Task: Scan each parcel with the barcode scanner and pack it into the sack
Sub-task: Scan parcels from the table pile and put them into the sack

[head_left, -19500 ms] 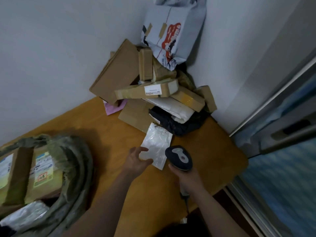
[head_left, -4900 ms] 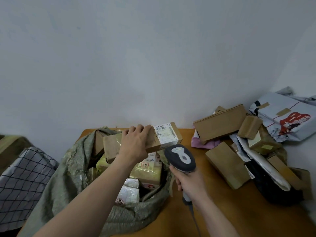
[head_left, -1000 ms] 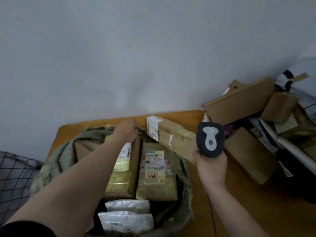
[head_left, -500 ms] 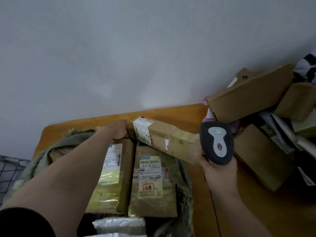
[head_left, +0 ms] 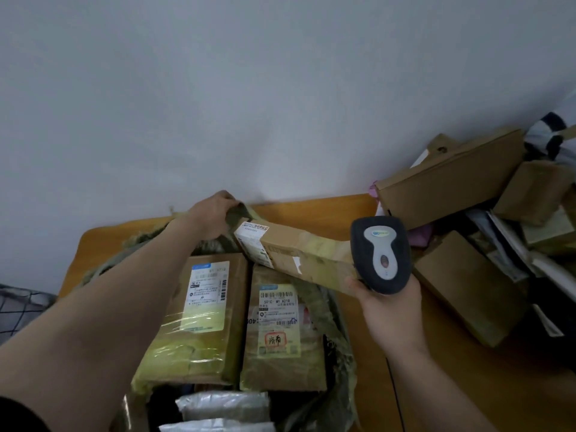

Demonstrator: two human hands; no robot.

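Observation:
A long brown box parcel [head_left: 296,251] with a white label lies tilted across the far right rim of the green sack [head_left: 338,325]. My left hand [head_left: 208,216] grips the sack's far rim, just left of that parcel. My right hand [head_left: 386,304] holds the dark barcode scanner [head_left: 380,254] upright, in front of the long parcel's right end. Inside the sack lie two taped cardboard parcels [head_left: 202,316] [head_left: 280,332] side by side, labels up, with two silver-white mailer bags [head_left: 224,406] nearer me.
The sack sits on an orange wooden table [head_left: 314,207] against a grey wall. A pile of unscanned parcels [head_left: 455,179] fills the table's right side, with a flat brown box [head_left: 467,282] nearest. A checked cloth [head_left: 18,310] shows at the left edge.
My left hand has left the long parcel's end and taken hold of the sack's far rim. The long parcel now rests on the sack's edge. My right hand with the scanner has barely moved.

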